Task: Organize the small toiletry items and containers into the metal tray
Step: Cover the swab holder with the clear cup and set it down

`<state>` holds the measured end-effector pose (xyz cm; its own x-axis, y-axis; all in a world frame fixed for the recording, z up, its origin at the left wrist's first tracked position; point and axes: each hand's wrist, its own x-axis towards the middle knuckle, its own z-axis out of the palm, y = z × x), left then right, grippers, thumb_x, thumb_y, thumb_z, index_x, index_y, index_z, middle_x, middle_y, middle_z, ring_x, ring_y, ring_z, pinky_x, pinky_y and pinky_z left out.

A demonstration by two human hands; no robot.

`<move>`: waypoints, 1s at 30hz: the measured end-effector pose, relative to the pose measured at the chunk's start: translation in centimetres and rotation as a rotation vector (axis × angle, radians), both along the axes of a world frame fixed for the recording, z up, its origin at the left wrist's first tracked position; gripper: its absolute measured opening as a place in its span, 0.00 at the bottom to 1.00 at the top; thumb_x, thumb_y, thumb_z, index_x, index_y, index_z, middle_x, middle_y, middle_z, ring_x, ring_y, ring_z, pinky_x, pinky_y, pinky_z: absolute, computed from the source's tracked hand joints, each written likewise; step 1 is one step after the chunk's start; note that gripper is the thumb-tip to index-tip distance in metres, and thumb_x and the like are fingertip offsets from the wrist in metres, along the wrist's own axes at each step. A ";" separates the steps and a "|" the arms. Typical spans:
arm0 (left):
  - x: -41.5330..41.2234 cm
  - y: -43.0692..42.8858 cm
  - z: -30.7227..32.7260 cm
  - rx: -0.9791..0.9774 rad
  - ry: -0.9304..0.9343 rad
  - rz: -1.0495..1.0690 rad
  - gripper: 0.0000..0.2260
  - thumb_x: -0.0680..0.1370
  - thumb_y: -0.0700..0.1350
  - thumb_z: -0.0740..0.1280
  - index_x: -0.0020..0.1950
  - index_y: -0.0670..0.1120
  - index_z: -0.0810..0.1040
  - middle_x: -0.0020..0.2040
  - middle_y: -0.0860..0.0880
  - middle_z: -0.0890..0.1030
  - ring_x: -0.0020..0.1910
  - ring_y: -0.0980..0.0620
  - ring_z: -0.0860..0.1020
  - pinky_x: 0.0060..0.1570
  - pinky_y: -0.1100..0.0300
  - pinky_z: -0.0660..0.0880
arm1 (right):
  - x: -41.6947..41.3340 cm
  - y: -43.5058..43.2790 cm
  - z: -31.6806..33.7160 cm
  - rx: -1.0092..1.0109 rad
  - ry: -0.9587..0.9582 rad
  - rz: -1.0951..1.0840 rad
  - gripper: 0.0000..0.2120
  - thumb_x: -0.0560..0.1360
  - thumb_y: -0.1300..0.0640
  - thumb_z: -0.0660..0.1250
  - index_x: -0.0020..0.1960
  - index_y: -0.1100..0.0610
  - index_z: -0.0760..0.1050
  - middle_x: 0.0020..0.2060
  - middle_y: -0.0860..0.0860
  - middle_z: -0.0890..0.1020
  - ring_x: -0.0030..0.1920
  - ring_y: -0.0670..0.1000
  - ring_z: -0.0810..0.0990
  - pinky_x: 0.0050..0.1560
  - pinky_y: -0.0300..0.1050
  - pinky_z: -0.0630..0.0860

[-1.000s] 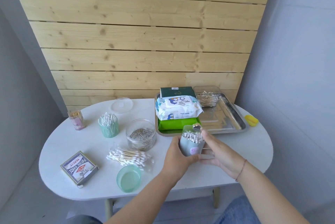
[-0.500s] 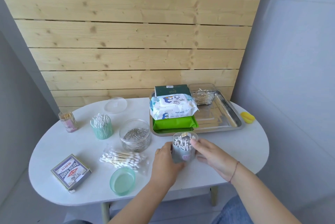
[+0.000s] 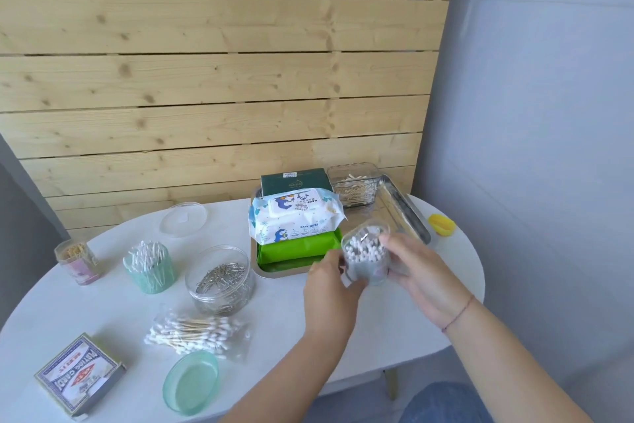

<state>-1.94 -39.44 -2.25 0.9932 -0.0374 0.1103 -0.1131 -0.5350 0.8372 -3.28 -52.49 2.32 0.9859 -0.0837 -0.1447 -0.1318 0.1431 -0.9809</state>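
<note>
A small clear grey cup of white cotton swabs (image 3: 366,256) is held above the white table, tilted, at the front edge of the metal tray (image 3: 408,213). My left hand (image 3: 331,289) grips its left side and my right hand (image 3: 417,273) grips its right side and rim. In the tray lie a baby wipes pack (image 3: 295,215) on a green packet (image 3: 298,249), a dark green box (image 3: 296,179) and a clear box of wooden swabs (image 3: 355,184).
On the table to the left are a green swab cup (image 3: 151,266), a clear jar of paper clips (image 3: 219,278), a bag of swabs (image 3: 195,331), a green lid (image 3: 190,381), a card box (image 3: 79,379), a toothpick jar (image 3: 77,261) and a clear lid (image 3: 183,218). A yellow object (image 3: 442,223) lies right of the tray.
The swab cup has been lifted off the table and carried right and toward the tray by both hands. The camera has turned right.
</note>
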 end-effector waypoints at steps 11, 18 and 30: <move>7.3 -8.3 0.2 -0.300 0.235 0.027 0.22 0.71 0.34 0.60 0.64 0.46 0.70 0.55 0.44 0.81 0.56 0.42 0.79 0.51 0.54 0.75 | 13.2 -4.0 -1.9 0.207 0.259 -0.233 0.18 0.71 0.47 0.67 0.56 0.57 0.75 0.46 0.55 0.80 0.40 0.53 0.79 0.36 0.44 0.77; 9.0 -7.6 -0.6 -0.450 0.418 -0.091 0.26 0.75 0.34 0.56 0.70 0.54 0.62 0.57 0.50 0.79 0.51 0.53 0.77 0.48 0.61 0.74 | 16.6 -1.3 -2.9 -0.014 0.317 -0.273 0.14 0.70 0.47 0.66 0.43 0.58 0.71 0.31 0.53 0.75 0.37 0.52 0.74 0.51 0.50 0.73; 9.0 -6.8 1.1 -0.526 0.476 -0.091 0.18 0.74 0.33 0.58 0.63 0.43 0.68 0.42 0.47 0.76 0.33 0.55 0.71 0.26 0.69 0.68 | 17.4 -2.2 -4.3 -0.133 0.399 -0.164 0.33 0.67 0.33 0.59 0.63 0.56 0.71 0.56 0.58 0.79 0.54 0.59 0.79 0.62 0.59 0.73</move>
